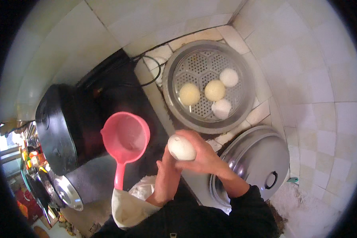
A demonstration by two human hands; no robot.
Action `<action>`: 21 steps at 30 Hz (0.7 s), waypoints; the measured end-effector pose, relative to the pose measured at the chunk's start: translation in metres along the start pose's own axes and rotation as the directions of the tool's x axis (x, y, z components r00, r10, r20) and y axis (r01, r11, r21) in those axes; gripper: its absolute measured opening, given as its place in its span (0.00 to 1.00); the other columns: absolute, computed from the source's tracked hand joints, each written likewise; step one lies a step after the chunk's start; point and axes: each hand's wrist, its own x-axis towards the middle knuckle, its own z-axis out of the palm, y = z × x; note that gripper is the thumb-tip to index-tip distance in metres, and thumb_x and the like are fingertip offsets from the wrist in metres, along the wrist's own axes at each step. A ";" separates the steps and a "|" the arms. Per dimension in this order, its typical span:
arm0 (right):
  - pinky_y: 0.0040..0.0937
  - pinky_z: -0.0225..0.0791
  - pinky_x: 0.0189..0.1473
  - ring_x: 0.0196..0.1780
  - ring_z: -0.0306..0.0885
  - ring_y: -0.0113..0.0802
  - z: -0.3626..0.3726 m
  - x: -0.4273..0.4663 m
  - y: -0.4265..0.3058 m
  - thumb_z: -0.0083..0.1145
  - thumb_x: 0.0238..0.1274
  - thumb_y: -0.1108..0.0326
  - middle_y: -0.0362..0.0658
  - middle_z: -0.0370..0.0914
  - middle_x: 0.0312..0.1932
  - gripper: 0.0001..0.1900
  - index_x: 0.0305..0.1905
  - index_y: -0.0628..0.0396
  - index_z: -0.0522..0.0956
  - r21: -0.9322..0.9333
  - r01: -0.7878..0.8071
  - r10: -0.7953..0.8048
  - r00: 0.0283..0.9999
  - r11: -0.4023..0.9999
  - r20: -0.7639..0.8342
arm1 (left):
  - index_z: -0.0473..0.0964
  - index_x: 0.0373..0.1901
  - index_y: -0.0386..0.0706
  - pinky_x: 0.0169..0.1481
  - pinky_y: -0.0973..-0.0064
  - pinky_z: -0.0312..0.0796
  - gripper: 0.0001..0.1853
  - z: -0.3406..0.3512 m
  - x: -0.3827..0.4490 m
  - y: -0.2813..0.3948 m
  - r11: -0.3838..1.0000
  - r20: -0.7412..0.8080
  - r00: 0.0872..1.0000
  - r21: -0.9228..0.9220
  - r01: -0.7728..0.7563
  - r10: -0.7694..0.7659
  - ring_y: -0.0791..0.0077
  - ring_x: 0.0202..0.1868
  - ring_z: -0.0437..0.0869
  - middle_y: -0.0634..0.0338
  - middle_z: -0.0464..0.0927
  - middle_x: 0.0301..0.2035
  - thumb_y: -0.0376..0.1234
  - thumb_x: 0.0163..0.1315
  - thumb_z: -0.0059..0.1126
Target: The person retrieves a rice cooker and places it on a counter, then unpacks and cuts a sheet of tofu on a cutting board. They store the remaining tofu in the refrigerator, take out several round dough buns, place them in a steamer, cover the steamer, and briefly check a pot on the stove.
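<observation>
A smooth white dough-like ball point(182, 148), probably a bun, is held between my two hands in front of me. My right hand point(200, 156) curls around its right side, fingers over the top and thumb below. From underneath and the left, my left hand point(168, 168) supports it, partly hidden by the ball. Just beyond is a round metal steamer pot point(169, 102) with a perforated rack point(199, 64). On the rack sit two yellowish balls point(189, 94) and two white balls point(228, 77), spaced over its middle and right.
A pink plastic dipper point(125, 134) lies left of my hands on a dark surface. Pale cloth point(131, 209) surrounds my left wrist area. A large metal lid point(255, 160) leans at right. A black container point(56, 128), a black cable point(159, 74) and metal pans point(68, 192) are leftward. Tiled walls enclose the corner.
</observation>
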 end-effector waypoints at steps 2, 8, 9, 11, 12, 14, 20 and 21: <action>0.38 0.61 0.67 0.65 0.68 0.42 -0.009 0.016 0.026 0.71 0.45 0.68 0.49 0.68 0.62 0.40 0.67 0.56 0.65 0.176 -0.024 0.058 0.981 0.984 -0.186 | 0.44 0.77 0.45 0.76 0.55 0.43 0.46 -0.002 -0.002 0.001 0.997 -0.033 0.997 0.030 0.072 -0.071 0.60 0.75 0.49 0.54 0.48 0.74 0.66 0.68 0.29; 0.39 0.67 0.60 0.58 0.72 0.43 -0.119 0.132 0.128 0.71 0.51 0.65 0.53 0.70 0.57 0.37 0.63 0.59 0.61 0.227 0.011 0.148 0.729 0.974 -0.669 | 0.49 0.76 0.45 0.75 0.51 0.44 0.40 -0.021 -0.009 -0.003 0.989 -0.048 0.988 -0.028 0.147 -0.149 0.60 0.75 0.50 0.55 0.51 0.74 0.60 0.71 0.34; 0.39 0.69 0.58 0.55 0.74 0.44 -0.135 0.155 0.143 0.72 0.50 0.61 0.54 0.71 0.55 0.37 0.62 0.57 0.61 -0.047 -0.130 0.058 0.702 0.990 -0.709 | 0.50 0.76 0.45 0.75 0.52 0.44 0.40 -0.024 -0.009 -0.004 0.988 -0.058 0.986 -0.036 0.152 -0.154 0.60 0.75 0.50 0.55 0.53 0.73 0.60 0.71 0.35; 0.40 0.69 0.57 0.54 0.75 0.46 -0.143 0.197 0.170 0.72 0.50 0.56 0.54 0.73 0.53 0.36 0.60 0.57 0.64 -0.038 -0.185 0.113 0.734 0.982 -0.669 | 0.52 0.75 0.44 0.75 0.53 0.45 0.38 -0.029 -0.009 -0.006 0.987 -0.076 0.985 -0.046 0.151 -0.154 0.61 0.75 0.52 0.55 0.55 0.72 0.58 0.72 0.37; 0.41 0.69 0.57 0.53 0.76 0.46 -0.143 0.208 0.182 0.72 0.50 0.54 0.54 0.74 0.53 0.36 0.59 0.57 0.65 -0.035 -0.212 0.139 0.748 0.977 -0.649 | 0.53 0.75 0.44 0.75 0.54 0.46 0.38 -0.030 -0.008 -0.007 0.988 -0.080 0.986 -0.047 0.145 -0.149 0.61 0.74 0.53 0.55 0.56 0.72 0.57 0.72 0.38; 0.37 0.71 0.54 0.50 0.78 0.44 -0.144 0.221 0.200 0.69 0.54 0.55 0.54 0.74 0.54 0.33 0.60 0.58 0.67 -0.100 -0.348 0.227 0.777 0.932 -0.587 | 0.54 0.74 0.44 0.75 0.56 0.47 0.36 -0.032 -0.008 -0.008 0.989 -0.085 0.986 -0.046 0.139 -0.142 0.61 0.73 0.55 0.55 0.57 0.71 0.56 0.72 0.39; 0.41 0.69 0.59 0.55 0.75 0.52 -0.161 0.188 0.196 0.63 0.58 0.59 0.54 0.73 0.58 0.27 0.61 0.56 0.73 -0.582 -0.318 -0.044 0.851 0.748 -0.523 | 0.55 0.74 0.43 0.74 0.59 0.49 0.34 -0.032 -0.007 -0.009 0.988 -0.105 0.983 -0.068 0.142 -0.148 0.61 0.72 0.57 0.56 0.59 0.71 0.52 0.73 0.39; 0.42 0.67 0.61 0.58 0.73 0.52 -0.160 0.172 0.192 0.63 0.57 0.59 0.54 0.72 0.58 0.28 0.62 0.56 0.72 -0.623 -0.328 -0.045 0.862 0.710 -0.505 | 0.56 0.74 0.43 0.74 0.59 0.49 0.34 -0.032 -0.007 -0.009 0.987 -0.103 0.983 -0.065 0.144 -0.151 0.61 0.72 0.58 0.56 0.59 0.71 0.52 0.73 0.39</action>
